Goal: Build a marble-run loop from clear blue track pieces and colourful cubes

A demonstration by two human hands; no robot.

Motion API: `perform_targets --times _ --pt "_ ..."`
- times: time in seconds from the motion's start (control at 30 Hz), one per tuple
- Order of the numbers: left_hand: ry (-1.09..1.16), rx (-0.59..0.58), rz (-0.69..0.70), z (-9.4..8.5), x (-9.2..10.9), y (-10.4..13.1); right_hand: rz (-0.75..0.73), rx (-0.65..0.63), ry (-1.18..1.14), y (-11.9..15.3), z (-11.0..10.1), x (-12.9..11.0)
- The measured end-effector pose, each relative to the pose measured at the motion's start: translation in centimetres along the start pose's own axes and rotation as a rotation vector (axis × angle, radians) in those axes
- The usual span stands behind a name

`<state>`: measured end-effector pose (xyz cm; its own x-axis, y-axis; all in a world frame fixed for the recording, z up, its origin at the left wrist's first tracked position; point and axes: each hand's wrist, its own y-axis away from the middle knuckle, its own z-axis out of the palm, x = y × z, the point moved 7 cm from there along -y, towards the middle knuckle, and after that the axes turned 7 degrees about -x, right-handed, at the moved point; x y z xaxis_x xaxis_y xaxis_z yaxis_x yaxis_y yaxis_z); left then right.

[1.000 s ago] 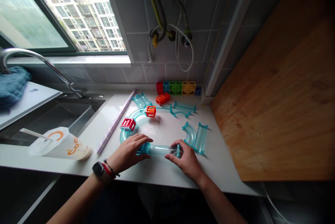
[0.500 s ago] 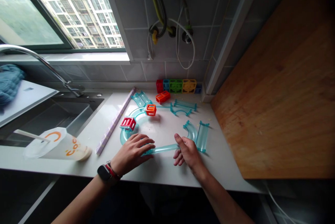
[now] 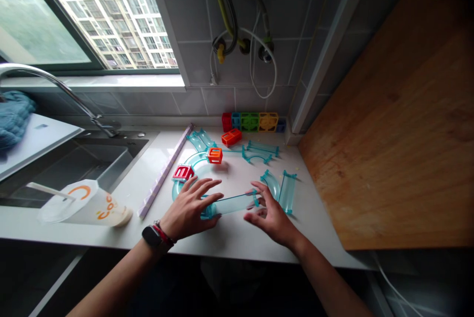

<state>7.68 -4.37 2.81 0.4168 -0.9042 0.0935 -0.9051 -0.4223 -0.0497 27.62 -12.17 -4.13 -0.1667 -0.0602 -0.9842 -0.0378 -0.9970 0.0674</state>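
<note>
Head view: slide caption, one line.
Left hand and right hand at opposite ends of a teal track piece, red block and orange block beyond.

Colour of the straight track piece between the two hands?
The straight track piece is see-through teal, paler along its middle; best in the head view.

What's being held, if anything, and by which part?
The left hand holds the straight clear track piece around its left end; the right hand is at its right end, grip unclear.

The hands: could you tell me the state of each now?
Left hand: spread at the left end of the clear track piece; grip cannot be told.
Right hand: open, loosely around the piece's right end.
</note>
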Motion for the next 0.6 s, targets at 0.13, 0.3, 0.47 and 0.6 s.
perform_targets --times 0.13,0.3,0.47,0.6 --pt "0.046 -0.071 0.000 -0.2 -0.3 -0.7 -0.185 -0.029 0.310 0.4 -0.4 -1.2" --pt "0.126 -0.172 -0.014 0.8 -0.9 -1.3 -0.171 -0.006 0.445 0.2 -1.0 -0.3" --pt "0.256 -0.227 -0.066 1.2 -1.5 -1.5 -0.157 0.041 0.503 0.3 -0.5 0.1" --pt "0.348 -0.222 -0.079 1.3 -2.0 -1.2 -0.119 0.030 0.558 0.3 -0.2 0.1"
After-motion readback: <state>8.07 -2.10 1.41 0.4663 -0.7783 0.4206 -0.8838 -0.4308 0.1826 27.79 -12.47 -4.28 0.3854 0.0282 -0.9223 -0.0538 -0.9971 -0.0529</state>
